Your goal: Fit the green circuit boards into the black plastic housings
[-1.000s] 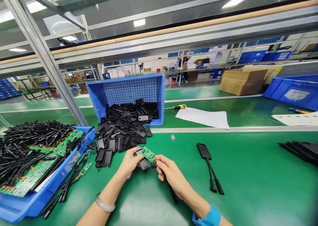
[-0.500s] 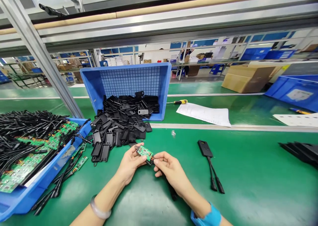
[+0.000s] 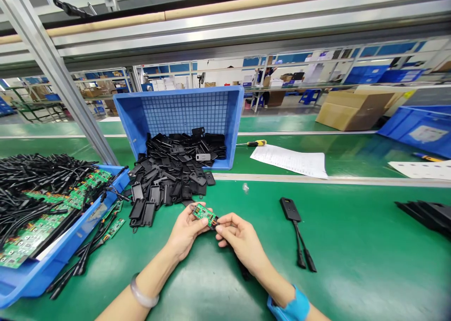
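Between my hands is a small green circuit board (image 3: 205,215), lying in or on a black plastic case half that is mostly hidden beneath it. My left hand (image 3: 186,230) grips its left side, thumb pressed on the board. My right hand (image 3: 237,238) pinches the wires at the board's right end; a black cable hangs below that hand, partly hidden by it. To the right, a closed black case with two cable leads (image 3: 291,211) lies on the green table (image 3: 338,236). Loose black case halves (image 3: 148,213) are heaped just beyond my left hand.
A tipped blue crate (image 3: 237,128) spills black case parts. At left, a blue bin (image 3: 63,260) holds wired boards, with several boards (image 3: 113,229) beside it. A screwdriver (image 3: 257,143) and paper sheet (image 3: 292,160) lie behind; black parts (image 3: 426,217) sit far right.
The board has tilted slightly between my hands, and both hands have shifted very little. My grip on the board and its wires is kept. The whole view has moved slightly.
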Available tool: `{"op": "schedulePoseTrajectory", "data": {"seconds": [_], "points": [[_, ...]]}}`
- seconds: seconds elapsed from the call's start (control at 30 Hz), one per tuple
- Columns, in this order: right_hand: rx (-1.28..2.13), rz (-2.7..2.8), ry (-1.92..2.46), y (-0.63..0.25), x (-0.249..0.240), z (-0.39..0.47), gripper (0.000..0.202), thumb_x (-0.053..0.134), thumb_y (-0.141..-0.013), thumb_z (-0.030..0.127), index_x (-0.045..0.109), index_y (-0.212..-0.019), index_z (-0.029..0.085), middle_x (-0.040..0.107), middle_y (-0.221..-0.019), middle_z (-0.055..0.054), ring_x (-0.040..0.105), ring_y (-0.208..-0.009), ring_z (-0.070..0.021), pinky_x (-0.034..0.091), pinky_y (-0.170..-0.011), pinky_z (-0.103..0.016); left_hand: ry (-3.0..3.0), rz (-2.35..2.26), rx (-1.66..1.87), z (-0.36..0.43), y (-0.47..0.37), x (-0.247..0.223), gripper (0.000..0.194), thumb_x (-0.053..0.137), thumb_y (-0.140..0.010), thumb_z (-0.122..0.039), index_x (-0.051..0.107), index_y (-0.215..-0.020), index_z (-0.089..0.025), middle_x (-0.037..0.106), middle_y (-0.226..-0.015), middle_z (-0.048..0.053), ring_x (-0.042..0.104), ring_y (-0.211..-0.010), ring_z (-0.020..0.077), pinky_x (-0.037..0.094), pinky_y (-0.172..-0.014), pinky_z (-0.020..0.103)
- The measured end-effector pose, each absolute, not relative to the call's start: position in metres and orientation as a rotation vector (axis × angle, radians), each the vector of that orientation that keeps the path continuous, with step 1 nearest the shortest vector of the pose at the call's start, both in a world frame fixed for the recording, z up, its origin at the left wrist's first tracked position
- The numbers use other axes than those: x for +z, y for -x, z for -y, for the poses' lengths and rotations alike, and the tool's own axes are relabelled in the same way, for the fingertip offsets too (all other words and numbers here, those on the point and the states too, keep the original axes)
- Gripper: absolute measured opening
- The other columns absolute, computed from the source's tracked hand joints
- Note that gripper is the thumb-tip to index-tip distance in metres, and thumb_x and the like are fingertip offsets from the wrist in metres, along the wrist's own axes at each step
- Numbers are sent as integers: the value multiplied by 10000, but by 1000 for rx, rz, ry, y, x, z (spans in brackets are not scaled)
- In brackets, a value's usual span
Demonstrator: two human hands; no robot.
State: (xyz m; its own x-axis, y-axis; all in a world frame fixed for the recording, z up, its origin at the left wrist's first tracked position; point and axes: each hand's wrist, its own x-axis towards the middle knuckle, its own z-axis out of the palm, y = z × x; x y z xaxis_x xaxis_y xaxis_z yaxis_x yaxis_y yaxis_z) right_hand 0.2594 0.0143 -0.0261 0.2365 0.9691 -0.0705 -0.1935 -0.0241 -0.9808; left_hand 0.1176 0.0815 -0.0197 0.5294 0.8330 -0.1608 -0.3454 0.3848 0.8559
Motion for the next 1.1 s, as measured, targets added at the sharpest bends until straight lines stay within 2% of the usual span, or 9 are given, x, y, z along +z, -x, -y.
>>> {"op": "schedulePoseTrajectory", "data": {"seconds": [0.17,0.3,0.47,0.57,0.67,0.8,0.93,1.1], "points": [[1174,851,1187,-257,-28,-15,430,788,-579,484,549,-752,172,563,-614,27,601,-551,-132,518,-444,-225,-906,-607,824,-80,-118,-20,511,793,-642,-223,561,-1096,-179,653,-1081,94,633,-930,187,471,-881,345],[1211,836,1182,-254,-31,-16,433,790,-580,478,534,-744,170,555,-620,34,606,-549,-123,526,-463,-224,-896,-640,877,-78,-122,-21,383,738,-714,-326,573,-1017,-160,674,-1003,96,639,-905,199,490,-838,358],[1261,849,1189,-253,-35,-16,449,776,-590,487,501,-777,185,552,-621,59,628,-523,-127,532,-479,-235,-974,-715,943,-77,-126,-23,401,732,-701,-393,573,-983,-157,685,-953,95,648,-891,218,512,-788,354],[1315,935,1278,-252,-38,-16,440,730,-618,523,488,-765,186,548,-560,74,600,-432,-119,492,-404,-214,-1045,-758,969,-76,-126,-23,406,719,-704,-412,567,-984,-160,688,-944,93,652,-881,214,524,-756,333],[1302,1055,1385,-251,-39,-16,407,669,-664,542,475,-668,184,530,-463,71,513,-331,-85,390,-317,-167,-1089,-785,980,-76,-125,-24,378,697,-721,-413,560,-971,-163,693,-917,81,655,-864,205,527,-737,313],[1307,1066,1369,-251,-37,-17,404,628,-689,552,480,-614,183,525,-441,63,404,-294,-41,297,-290,-143,-1116,-770,987,-76,-126,-26,345,669,-750,-405,547,-963,-163,694,-913,79,663,-865,209,528,-753,322],[1258,1070,1392,-253,-37,-18,382,628,-683,538,496,-618,185,550,-471,44,413,-312,-52,296,-298,-156,-1085,-749,961,-77,-126,-26,408,677,-744,-413,535,-1031,-161,693,-963,99,660,-916,231,527,-788,354],[1081,1219,1533,-255,-35,-16,312,600,-742,451,513,-587,194,527,-441,38,436,-335,-79,329,-345,-185,-1068,-746,954,-76,-125,-25,455,691,-729,-419,527,-1067,-162,698,-958,108,664,-914,242,526,-787,362]]}}
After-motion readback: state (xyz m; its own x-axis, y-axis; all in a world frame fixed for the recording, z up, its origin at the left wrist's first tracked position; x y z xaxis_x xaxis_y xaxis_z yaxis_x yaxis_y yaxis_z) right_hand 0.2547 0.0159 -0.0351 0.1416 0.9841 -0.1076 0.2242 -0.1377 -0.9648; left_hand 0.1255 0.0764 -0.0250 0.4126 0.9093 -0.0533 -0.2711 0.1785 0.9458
